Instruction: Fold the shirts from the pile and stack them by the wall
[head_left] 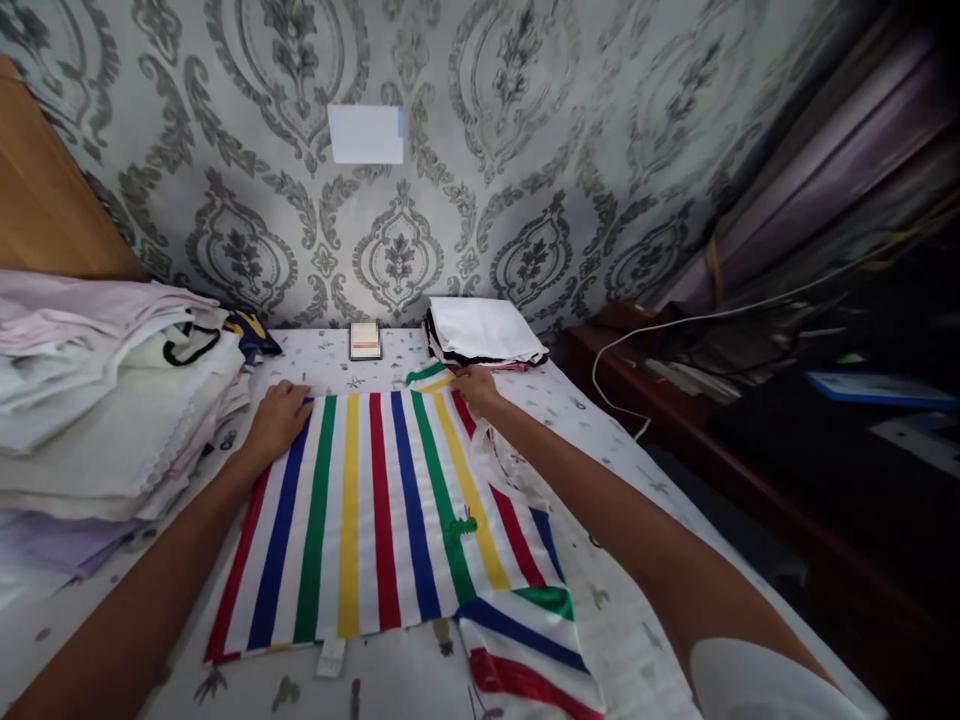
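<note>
A striped T-shirt (360,520) in white, red, blue, green and yellow lies spread on the bed, turned sideways, with its neck opening toward the right. A small green crocodile motif (463,525) sits on its chest, and a white label (331,658) sticks out from the near side edge. My left hand (281,420) is closed on the far hem corner. At the far sleeve, where it meets the body, my right hand (477,388) pinches the cloth. The near sleeve (532,650) reaches toward me, lying flat.
A heap of pale clothes (97,390) stands at the left. Against the wall are a folded stack with white cloth on top (487,330) and a small boxed item (365,341). A white cable (600,370) hangs by the dark red furniture (675,430) on the right.
</note>
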